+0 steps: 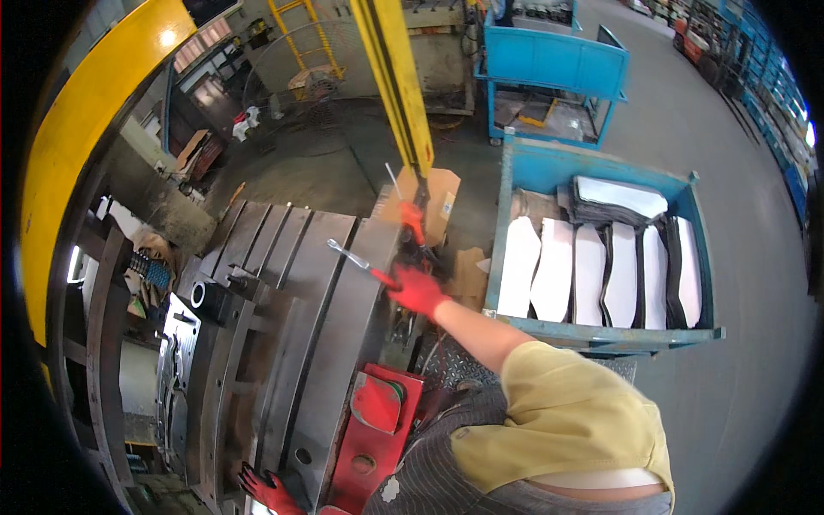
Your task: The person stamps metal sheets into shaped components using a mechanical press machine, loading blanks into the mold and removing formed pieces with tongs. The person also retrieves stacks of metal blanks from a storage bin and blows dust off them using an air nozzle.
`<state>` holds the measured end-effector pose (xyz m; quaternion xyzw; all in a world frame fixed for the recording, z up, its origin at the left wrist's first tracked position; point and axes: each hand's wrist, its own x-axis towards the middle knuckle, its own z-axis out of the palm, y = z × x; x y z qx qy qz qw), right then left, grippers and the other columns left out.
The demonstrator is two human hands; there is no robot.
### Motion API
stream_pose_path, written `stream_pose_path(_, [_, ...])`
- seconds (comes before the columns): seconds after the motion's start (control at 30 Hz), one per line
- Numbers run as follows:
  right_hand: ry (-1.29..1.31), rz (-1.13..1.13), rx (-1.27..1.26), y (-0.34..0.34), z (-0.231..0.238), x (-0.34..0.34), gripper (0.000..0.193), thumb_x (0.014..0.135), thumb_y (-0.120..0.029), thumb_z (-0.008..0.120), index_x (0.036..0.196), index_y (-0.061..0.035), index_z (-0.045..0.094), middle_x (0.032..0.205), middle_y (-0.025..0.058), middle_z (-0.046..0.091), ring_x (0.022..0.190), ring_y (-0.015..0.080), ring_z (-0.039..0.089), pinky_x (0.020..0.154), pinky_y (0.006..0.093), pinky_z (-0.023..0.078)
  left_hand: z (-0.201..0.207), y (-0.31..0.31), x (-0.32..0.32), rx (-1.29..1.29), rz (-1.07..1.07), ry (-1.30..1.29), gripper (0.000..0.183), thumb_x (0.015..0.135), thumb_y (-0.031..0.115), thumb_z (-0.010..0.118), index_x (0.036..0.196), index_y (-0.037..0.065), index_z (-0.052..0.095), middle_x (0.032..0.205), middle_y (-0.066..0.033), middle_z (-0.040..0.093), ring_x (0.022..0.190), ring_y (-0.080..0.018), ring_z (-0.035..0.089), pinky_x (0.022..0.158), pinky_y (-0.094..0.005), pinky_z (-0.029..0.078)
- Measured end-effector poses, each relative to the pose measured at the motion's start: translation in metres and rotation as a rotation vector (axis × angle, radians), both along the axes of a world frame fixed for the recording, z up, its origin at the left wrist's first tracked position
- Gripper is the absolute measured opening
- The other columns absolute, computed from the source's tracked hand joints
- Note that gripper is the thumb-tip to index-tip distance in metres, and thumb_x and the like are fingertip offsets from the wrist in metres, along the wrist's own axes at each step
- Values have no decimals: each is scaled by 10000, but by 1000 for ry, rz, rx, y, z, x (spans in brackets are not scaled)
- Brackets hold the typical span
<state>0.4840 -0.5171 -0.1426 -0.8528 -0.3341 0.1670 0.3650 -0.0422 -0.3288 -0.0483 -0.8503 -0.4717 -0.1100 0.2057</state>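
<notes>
My right hand (418,292), in a red glove, is closed around the red handle of a slim metal-shafted tool (348,256). The tool points left over the grooved steel bed (330,283) of a machine; its exact kind is unclear. My left hand (273,493), in a red glove with dark fingertips, lies low at the bed's near edge with its fingers apart. Beyond my right hand, a red item with a thin pale rod (410,219) sits by the foot of a yellow post (399,86). A metal die (176,343) rests on the bed's left side.
At right, a blue metal bin (601,336) holds several stacks of flat, curved-edged sheets (575,266). Behind it stands a blue cart (549,64). A red bracket (378,421) borders the bed near my body. A cardboard box (440,199) stands by the post. A curved yellow frame (73,129) arches at left.
</notes>
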Motion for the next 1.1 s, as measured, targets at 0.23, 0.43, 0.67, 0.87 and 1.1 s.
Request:
stream_pose_path(0.23, [353, -455, 162, -185, -118, -81, 570, 805, -362, 540, 1246, -27, 403, 1185, 200, 493, 1070, 321, 494, 896, 371, 390, -23, 0, 64, -152, -410, -297, 551, 759, 177, 531, 1240, -39, 367, 1250, -216, 401, 1171, -359, 364, 1003, -448, 247])
stream_pose_path(0.43, [267, -524, -297, -301, -147, -238, 483, 805, -368, 484, 1182, -67, 476, 1070, 199, 554, 982, 325, 538, 852, 380, 409, -28, -51, 163, -956, -1011, -584, 513, 738, 154, 556, 1202, -14, 419, 1203, -199, 453, 1120, -352, 421, 975, -405, 296])
stream_pose_path(0.67, [718, -695, -504, -397, -154, -367, 578, 763, -413, 488, 1211, -49, 457, 1230, 188, 460, 1139, 322, 441, 956, 379, 346, -38, -143, 227, -1087, -1532, -332, 436, 717, 110, 582, 1132, 9, 493, 1093, -162, 542, 1046, -315, 495, 922, -376, 361])
stream_pose_path(0.87, [834, -966, -442, -430, -129, -394, 608, 762, -428, 501, 1238, -56, 436, 1267, 169, 430, 1171, 308, 413, 979, 371, 324, -62, -207, 244, -1524, -1500, -231, 402, 724, 70, 569, 1114, -1, 504, 1091, -149, 551, 1043, -282, 510, 917, -351, 368])
stream_pose_path(1.1, [656, -917, -297, -488, -211, -382, 656, 760, -457, 471, 1260, -39, 400, 1280, 191, 404, 1184, 320, 393, 996, 377, 300, -54, -316, 302, -1524, -1647, -120, 351, 753, 82, 552, 1096, 14, 529, 1097, -147, 554, 1038, -261, 521, 905, -341, 382])
